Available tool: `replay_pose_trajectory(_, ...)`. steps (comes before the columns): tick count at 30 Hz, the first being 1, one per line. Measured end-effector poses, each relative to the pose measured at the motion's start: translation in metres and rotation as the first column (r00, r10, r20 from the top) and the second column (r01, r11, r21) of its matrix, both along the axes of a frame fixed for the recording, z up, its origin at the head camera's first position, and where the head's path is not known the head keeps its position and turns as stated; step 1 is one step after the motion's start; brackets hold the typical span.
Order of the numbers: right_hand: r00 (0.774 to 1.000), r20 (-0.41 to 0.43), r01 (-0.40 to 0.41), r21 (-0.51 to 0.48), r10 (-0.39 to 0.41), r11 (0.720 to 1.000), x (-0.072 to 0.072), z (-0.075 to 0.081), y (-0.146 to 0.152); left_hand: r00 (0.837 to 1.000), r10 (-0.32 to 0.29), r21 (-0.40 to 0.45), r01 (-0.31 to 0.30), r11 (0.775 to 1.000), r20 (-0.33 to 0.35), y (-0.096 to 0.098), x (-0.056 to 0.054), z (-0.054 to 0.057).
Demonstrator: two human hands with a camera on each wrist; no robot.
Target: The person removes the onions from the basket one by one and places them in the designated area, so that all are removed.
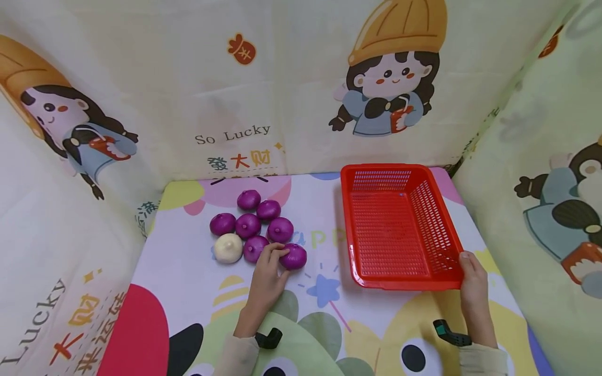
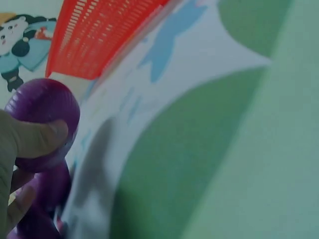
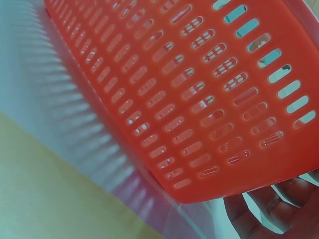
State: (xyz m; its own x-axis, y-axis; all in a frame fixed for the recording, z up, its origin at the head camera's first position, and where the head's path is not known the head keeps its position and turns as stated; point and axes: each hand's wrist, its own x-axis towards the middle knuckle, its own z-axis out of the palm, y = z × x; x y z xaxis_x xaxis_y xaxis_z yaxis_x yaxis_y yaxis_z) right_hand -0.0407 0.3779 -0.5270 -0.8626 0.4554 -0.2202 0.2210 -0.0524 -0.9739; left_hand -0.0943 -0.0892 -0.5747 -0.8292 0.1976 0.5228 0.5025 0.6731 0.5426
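My left hand [image 1: 270, 277] holds a purple onion [image 1: 294, 257] between thumb and fingers, at the near right of a cluster of onions. In the left wrist view the thumb lies across the held onion [image 2: 45, 107], with other purple onions [image 2: 52, 184] below it. A white onion [image 1: 228, 248] sits at the cluster's near left, beside several purple onions [image 1: 247, 225]. My right hand [image 1: 473, 277] grips the near right corner of a red plastic basket [image 1: 449, 219]. The basket's bottom shows bare. In the right wrist view fingers [image 3: 239, 214] reach beneath the rim.
The table is covered with a cartoon-printed cloth [image 1: 324, 324]. Printed fabric [image 1: 301, 78] hangs behind the table and along both sides. Dark wrist bands [image 1: 269, 338] show at both sleeves.
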Motion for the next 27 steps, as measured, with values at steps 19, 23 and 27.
replay_pose_trajectory(19,1.0,-0.001,-0.016,0.055,0.016,0.998,0.006,0.002,0.001,0.997,0.083,-0.055,-0.083,0.995,-0.01,0.0,0.018,-0.009)
replay_pose_trajectory(23,1.0,-0.005,-0.009,0.027,0.009,1.0,0.005,0.003,0.002,0.99,0.139,-0.07,-0.14,0.988,-0.017,0.002,0.023,-0.008)
replay_pose_trajectory(27,1.0,0.0,-0.013,-0.002,0.013,1.0,0.002,0.001,0.001,0.981,0.19,-0.076,-0.193,0.978,-0.041,0.002,0.026,-0.007)
